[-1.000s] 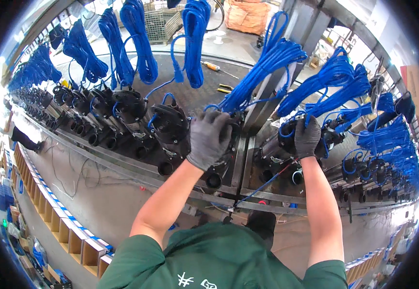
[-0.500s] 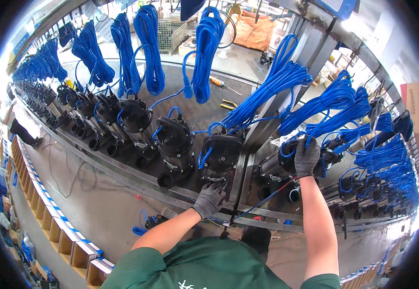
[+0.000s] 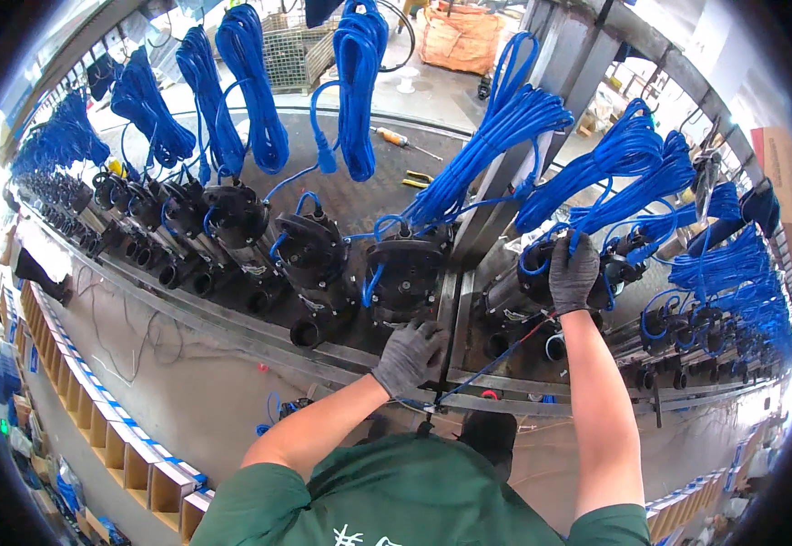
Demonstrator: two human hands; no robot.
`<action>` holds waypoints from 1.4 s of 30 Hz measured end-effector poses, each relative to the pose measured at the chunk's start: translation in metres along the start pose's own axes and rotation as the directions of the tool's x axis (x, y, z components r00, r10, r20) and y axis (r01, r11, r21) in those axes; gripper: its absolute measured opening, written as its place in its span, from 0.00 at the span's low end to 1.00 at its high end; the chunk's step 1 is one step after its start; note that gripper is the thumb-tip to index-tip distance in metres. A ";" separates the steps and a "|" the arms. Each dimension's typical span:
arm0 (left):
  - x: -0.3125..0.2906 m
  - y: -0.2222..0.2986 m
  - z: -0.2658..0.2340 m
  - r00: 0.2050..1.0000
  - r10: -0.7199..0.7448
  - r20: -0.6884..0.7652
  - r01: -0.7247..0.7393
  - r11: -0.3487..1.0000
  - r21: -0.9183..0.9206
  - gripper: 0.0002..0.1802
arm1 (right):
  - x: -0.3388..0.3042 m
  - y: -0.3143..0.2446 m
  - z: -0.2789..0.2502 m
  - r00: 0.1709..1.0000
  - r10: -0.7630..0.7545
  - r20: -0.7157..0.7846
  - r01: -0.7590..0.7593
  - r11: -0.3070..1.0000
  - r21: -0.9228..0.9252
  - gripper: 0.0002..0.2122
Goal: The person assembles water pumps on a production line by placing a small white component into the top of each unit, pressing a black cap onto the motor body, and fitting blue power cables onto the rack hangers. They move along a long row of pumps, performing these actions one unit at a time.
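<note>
My right hand (image 3: 574, 275), in a grey glove, grips the black top of a submersible pump (image 3: 518, 289) right of the steel post, beside its blue cable. My left hand (image 3: 411, 357), also gloved, is closed at the bench's front edge, just below another pump (image 3: 407, 278); what its curled fingers hold, if anything, is hidden. That pump has a black top, a handle and a blue cable running to a hanging coil (image 3: 496, 150). A thin blue and red lead (image 3: 496, 362) stretches from near my right wrist toward the front rail.
More pumps (image 3: 314, 259) line the bench both ways, with blue cable coils (image 3: 357, 91) hanging above. A screwdriver (image 3: 401, 140) and yellow-handled pliers (image 3: 416, 179) lie behind them. The steel post (image 3: 542, 109) rises between pumps. Cardboard boxes (image 3: 137, 473) stand on the floor at left.
The view has shifted slightly, moving the scene left and up. My left hand has moved slightly right, its fingers more curled. My right hand stays at the same pump.
</note>
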State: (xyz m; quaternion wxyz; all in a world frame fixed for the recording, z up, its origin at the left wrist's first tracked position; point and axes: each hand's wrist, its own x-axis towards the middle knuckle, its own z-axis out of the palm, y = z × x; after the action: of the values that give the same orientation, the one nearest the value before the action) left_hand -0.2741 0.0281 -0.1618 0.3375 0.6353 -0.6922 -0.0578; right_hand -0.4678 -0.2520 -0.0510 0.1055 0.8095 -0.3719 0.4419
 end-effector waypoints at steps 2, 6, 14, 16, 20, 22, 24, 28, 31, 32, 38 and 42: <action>0.040 0.038 -0.047 0.973 0.141 -0.183 -0.132 0.989 0.059 0.23 | -0.002 0.001 -0.001 0.998 -0.037 -0.047 0.038 0.999 0.003 0.13; 0.121 0.057 -0.127 0.811 0.351 -0.467 -0.287 0.936 0.206 0.18 | 0.000 0.003 -0.003 1.000 0.002 0.002 -0.003 0.971 0.238 0.12; 0.185 0.025 -0.129 0.990 -0.059 -0.129 0.105 0.916 0.388 0.14 | -0.016 0.013 -0.064 0.856 0.329 0.398 -0.508 0.401 0.762 0.09; 0.188 0.039 -0.126 0.995 -0.094 0.022 0.077 0.905 0.418 0.14 | -0.016 0.020 -0.108 0.763 0.308 0.568 -0.640 0.245 0.728 0.10; 0.189 0.058 -0.146 0.989 -0.137 0.063 0.111 0.944 0.309 0.13 | -0.006 0.022 -0.154 0.609 0.418 0.674 -0.791 0.267 0.550 0.13; 0.187 0.039 -0.147 0.974 -0.224 0.037 0.197 0.918 0.345 0.15 | 0.009 0.015 -0.154 0.548 0.367 0.751 -0.836 0.245 0.491 0.13; 0.192 0.045 -0.140 0.978 -0.205 0.031 0.191 0.947 0.258 0.17 | 0.006 0.011 -0.156 0.580 0.361 0.730 -0.814 0.214 0.540 0.11; 0.190 0.047 -0.139 0.978 -0.209 0.023 0.198 0.954 0.223 0.19 | -0.003 0.009 -0.141 0.678 0.300 0.671 -0.719 0.080 0.690 0.14; 0.191 0.042 -0.139 0.967 -0.253 0.035 0.241 0.949 0.204 0.19 | -0.015 0.013 -0.125 0.672 0.328 0.664 -0.731 0.151 0.665 0.11; 0.191 0.039 -0.139 0.967 -0.250 0.044 0.237 0.952 0.195 0.19 | -0.017 0.009 -0.124 0.642 0.368 0.673 -0.756 0.162 0.634 0.10; 0.192 0.016 -0.134 0.962 -0.260 0.084 0.264 0.964 -0.031 0.22 | -0.025 -0.003 -0.111 0.715 0.367 0.595 -0.688 0.221 0.691 0.11; 0.196 -0.022 -0.111 0.957 -0.262 0.123 0.287 0.915 -0.282 0.22 | -0.030 -0.013 -0.108 0.687 0.348 0.638 -0.725 0.268 0.635 0.16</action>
State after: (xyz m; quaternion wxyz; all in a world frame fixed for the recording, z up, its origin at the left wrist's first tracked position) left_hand -0.1887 -0.1176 -0.0103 0.3885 0.6654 -0.5929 -0.2342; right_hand -0.5377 -0.1740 -0.0092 -0.5439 0.6331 -0.3692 0.4086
